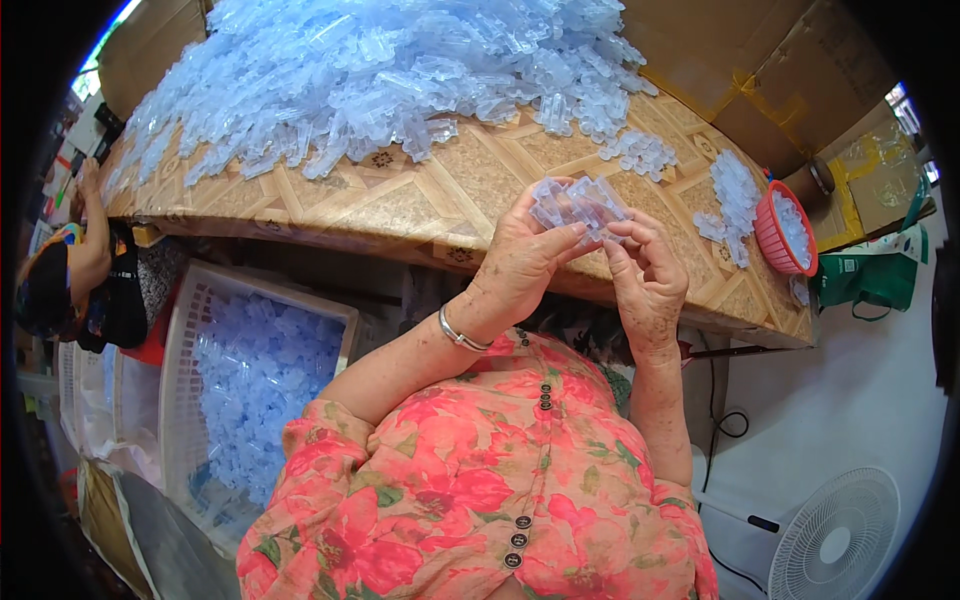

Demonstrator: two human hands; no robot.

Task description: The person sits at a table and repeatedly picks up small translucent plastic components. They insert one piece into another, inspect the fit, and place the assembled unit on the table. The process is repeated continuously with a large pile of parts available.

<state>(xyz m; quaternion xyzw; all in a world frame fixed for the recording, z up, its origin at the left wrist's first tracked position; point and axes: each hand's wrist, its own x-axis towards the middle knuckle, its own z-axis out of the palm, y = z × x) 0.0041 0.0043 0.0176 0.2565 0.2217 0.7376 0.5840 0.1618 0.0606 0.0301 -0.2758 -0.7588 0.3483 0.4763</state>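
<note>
Several small clear plastic pieces (578,205), bluish and ribbed, are bunched together just off the table's near edge. My left hand (518,262) holds the bunch between its thumb and fingers. The fingers of my right hand (648,285) are pinched at the bunch's right end, with the thumb below. Where exactly the right fingertips grip is partly hidden. A large heap of similar clear pieces (400,75) covers the far part of the patterned table (445,200). Two smaller clusters lie nearer: one small group (640,154) and a longer strip (735,190) to the right.
A red plastic basket (768,238) with clear pieces tilts at the table's right edge, beside a green bag (880,275). A white crate (180,360) full of pieces stands at my left. Another person's arm (93,235) is far left. A white fan (835,545) stands lower right.
</note>
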